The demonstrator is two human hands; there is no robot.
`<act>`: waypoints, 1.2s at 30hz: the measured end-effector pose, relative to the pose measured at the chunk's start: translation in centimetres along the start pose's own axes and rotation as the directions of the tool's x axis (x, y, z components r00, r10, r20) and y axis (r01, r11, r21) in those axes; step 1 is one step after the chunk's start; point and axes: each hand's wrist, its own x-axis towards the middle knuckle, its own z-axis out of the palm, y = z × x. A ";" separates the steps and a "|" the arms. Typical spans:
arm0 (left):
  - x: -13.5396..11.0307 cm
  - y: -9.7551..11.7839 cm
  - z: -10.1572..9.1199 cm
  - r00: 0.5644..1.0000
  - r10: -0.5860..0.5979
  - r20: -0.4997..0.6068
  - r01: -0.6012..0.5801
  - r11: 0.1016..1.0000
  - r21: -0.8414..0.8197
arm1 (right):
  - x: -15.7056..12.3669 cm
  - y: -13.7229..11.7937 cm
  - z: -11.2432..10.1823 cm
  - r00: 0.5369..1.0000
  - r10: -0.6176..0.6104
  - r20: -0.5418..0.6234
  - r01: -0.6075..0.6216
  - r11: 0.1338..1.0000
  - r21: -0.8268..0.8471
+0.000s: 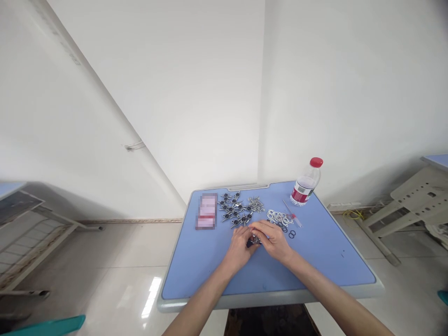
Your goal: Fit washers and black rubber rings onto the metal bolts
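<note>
two hands point(240, 249), one water bottle point(305, 184), one screwdriver point(293, 217)

Bright, even light; strongly warped edges

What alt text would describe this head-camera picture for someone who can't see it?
A person's left hand and right hand hold a small metal part over a blue table. Star-shaped metal pieces, screws, washers and black rings lie just beyond, with a red-capped water bottle at the far edge.

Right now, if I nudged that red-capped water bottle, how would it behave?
The plastic bottle looks narrow, so it would probably tip if pushed high; near the far edge of the blue table, it could fall.
</note>
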 end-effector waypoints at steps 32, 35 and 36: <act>0.9 -1.3 -2.8 0.987 -0.013 -0.163 -0.024 0.974 -0.226 | -0.5 1.1 -2.1 0.873 0.291 -0.392 -0.195 0.944 0.265; 3.1 -2.8 -5.3 0.984 -0.015 -0.176 -0.035 0.960 -0.278 | -0.2 1.6 -2.2 0.805 0.389 -0.448 -0.225 0.899 0.377; 4.1 -3.3 -6.1 0.989 -0.019 -0.143 -0.019 0.967 -0.255 | -0.2 1.7 -2.2 0.796 0.405 -0.449 -0.229 0.889 0.395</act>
